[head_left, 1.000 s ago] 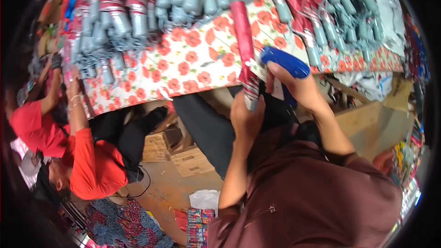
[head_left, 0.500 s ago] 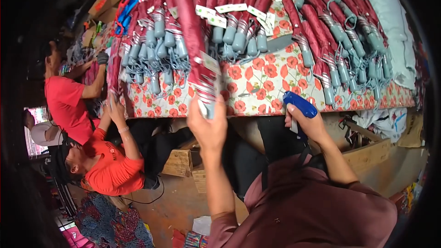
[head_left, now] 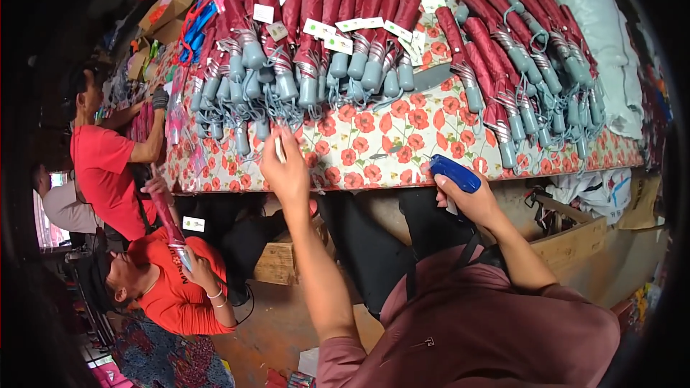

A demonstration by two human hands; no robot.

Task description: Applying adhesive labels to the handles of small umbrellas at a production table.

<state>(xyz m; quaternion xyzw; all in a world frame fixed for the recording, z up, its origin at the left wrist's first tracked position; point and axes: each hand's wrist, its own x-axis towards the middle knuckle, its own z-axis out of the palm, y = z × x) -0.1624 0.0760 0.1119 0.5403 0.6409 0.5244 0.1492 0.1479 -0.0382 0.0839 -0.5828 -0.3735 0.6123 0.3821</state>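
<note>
My left hand (head_left: 287, 169) is at the table's front edge, below the pile of folded maroon umbrellas (head_left: 310, 14) with grey handles. Its fingers are drawn together around a thin pale sliver, too small to name. In my right hand (head_left: 471, 197), further right by the same edge, is a blue tagging gun (head_left: 454, 172), its tip pointing left. White card tags (head_left: 338, 44) hang on several umbrellas in the pile. A second group of maroon umbrellas (head_left: 496, 57) lies to the right.
A poppy-print cloth (head_left: 359, 151) covers the table. White plastic wrapping (head_left: 604, 50) lines the right side. At left, a seated co-worker (head_left: 180, 280) holds a tagged maroon umbrella (head_left: 171, 219), and another co-worker (head_left: 108, 165) stands beyond. A wooden bench (head_left: 277, 262) is below the table.
The umbrella from my left hand now lies in the left pile, and that hand has moved left and slightly up. My right hand shifted slightly left with the tagging gun. The seated co-worker has lifted an umbrella.
</note>
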